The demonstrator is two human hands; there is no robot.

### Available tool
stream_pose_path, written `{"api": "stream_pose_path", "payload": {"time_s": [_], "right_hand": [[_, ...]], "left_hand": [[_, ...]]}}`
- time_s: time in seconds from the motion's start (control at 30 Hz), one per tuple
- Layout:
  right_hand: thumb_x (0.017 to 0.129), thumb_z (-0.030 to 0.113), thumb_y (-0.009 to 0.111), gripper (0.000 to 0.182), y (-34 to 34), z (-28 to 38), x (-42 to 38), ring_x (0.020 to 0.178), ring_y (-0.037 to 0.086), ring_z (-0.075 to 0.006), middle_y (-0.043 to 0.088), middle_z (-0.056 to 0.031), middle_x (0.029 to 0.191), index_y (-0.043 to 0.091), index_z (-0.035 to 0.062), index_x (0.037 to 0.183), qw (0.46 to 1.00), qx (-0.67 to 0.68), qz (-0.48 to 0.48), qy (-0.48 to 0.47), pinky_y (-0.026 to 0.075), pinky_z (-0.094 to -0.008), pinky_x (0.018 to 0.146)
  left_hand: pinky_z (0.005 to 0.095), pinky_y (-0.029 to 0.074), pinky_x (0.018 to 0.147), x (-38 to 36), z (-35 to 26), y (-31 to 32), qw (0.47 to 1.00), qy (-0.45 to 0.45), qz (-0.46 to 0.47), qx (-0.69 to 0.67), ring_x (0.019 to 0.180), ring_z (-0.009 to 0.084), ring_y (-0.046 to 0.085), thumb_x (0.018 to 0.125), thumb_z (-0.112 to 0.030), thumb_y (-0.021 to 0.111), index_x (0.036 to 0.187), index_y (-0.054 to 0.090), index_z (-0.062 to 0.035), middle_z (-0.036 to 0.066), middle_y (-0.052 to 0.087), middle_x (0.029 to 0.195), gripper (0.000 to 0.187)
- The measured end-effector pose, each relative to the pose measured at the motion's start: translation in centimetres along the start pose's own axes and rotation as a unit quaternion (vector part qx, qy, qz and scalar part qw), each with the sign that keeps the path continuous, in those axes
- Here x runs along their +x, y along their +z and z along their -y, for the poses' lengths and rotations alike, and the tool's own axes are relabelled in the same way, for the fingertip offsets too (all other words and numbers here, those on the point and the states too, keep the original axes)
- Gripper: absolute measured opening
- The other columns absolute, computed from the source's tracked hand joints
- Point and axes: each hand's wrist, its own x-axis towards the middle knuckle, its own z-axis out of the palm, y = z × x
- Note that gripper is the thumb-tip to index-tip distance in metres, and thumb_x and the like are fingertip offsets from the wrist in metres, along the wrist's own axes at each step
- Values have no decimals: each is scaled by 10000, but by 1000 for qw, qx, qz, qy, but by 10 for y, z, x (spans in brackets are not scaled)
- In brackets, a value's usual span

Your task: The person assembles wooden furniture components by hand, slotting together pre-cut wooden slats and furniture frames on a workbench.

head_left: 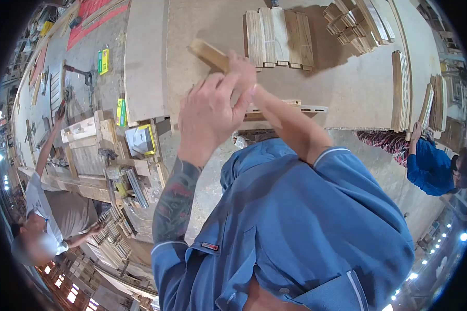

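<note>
1. Nearest the camera: the wearer's blue shirt (306,217), with a tattooed left forearm (175,207) leading up from its sleeve.
2. Left hand (207,106): back upward, fingers bent, lying close against or over the right hand; contact unconfirmed. The palm is hidden, so I cannot tell how far it is open or whether it grips anything.
3. Right hand (241,72): fingers closed on one end of a short wooden piece (210,55).
4. Wooden piece: above the workbench (202,23), pointing away and to the left, its free end blurred.
5. Slotted strip (316,109): at the near edge of the workbench, just beyond the right forearm.
6. Board stack (277,39): further back on the workbench, boards side by side.
7. Loose pile (355,26): beyond and right of the board stack, pieces at mixed angles.
8. Right side: a co-worker in a dark blue top (430,166), one hand at upright boards (437,103).
9. Left side: a co-worker in a light shirt (39,199), one arm stretched toward a clamp (83,72).
</note>
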Motion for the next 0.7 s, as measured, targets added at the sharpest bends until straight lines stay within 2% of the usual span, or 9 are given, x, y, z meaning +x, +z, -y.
{"api": "stream_pose_path", "payload": {"time_s": [0.03, 0.07, 0.1, 0.17, 0.2, 0.27, 0.53, 0.63, 0.7], "right_hand": [[856, 191, 644, 497, -15, -3, -10, 1062, 650, -363, 660, -219, 1136, 543, 39, 1319, 991, 53, 87, 82, 529, -460, 862], [856, 191, 644, 497, -23, -10, -26, 1062, 650, -363, 660, -219, 1136, 543, 39, 1319, 991, 50, 89, 82, 529, -460, 862], [866, 199, 668, 448, -31, -18, -45, 1013, 661, -306, 677, -185, 1081, 577, 30, 1270, 982, 175, 30, 63, 536, -415, 839], [885, 216, 716, 359, -42, -35, -77, 914, 685, -192, 710, -117, 971, 645, 12, 1173, 907, 412, -86, 19, 550, -326, 792], [885, 216, 716, 359, -45, -44, -91, 914, 685, -192, 710, -117, 971, 645, 12, 1173, 908, 410, -85, 19, 550, -326, 792], [890, 177, 734, 308, -47, -56, -114, 926, 660, -140, 713, -88, 1005, 662, -9, 1124, 883, 464, 23, -64, 537, -301, 815], [851, 170, 760, 299, -24, -49, -122, 878, 671, -129, 732, -78, 924, 693, -21, 1072, 909, 401, 29, -108, 545, -307, 772], [852, 197, 738, 268, -26, -45, -127, 775, 705, -167, 733, -133, 846, 703, 36, 1065, 947, 300, 82, -84, 548, -339, 688], [867, 213, 706, 211, -24, -38, -133, 701, 706, -292, 695, -193, 784, 697, 89, 1038, 961, 165, -32, -220, 534, -401, 617]], "left_hand": [[432, 530, 728, 0, 0, 1, 1000, -2, -11, -2, 876, 332, 674, 943, -444, 583, 1063, 704, -77, 127, 698, 959, 405], [436, 533, 731, -1, 1, 1, 1000, -4, -19, -6, 879, 344, 675, 950, -444, 572, 1065, 705, -75, 138, 703, 956, 409], [436, 533, 731, -2, 2, 1, 1000, -5, -20, -9, 879, 344, 675, 950, -444, 572, 1065, 705, -75, 138, 703, 956, 409], [431, 534, 743, 0, 5, 3, 1000, -7, -20, -13, 902, 358, 673, 970, -444, 540, 1071, 710, -82, 145, 708, 966, 412], [431, 534, 743, 1, 8, 7, 1000, -9, -21, -15, 902, 358, 673, 970, -444, 540, 1071, 710, -82, 145, 708, 966, 412], [489, 523, 669, 2, 14, 14, 996, 33, -81, -28, 768, 368, 674, 973, -404, 523, 936, 704, -113, 143, 694, 823, 344], [501, 523, 708, 1, 14, 11, 997, 11, -77, -12, 820, 383, 670, 1004, -450, 446, 1020, 718, -158, 153, 703, 842, 399], [498, 521, 712, 0, 15, 9, 998, -4, -65, -11, 833, 384, 669, 1004, -469, 443, 1047, 718, -172, 157, 704, 854, 407], [497, 520, 713, 1, 15, 10, 998, -7, -60, -15, 836, 386, 668, 1003, -480, 445, 1057, 718, -177, 158, 705, 857, 412]]}}
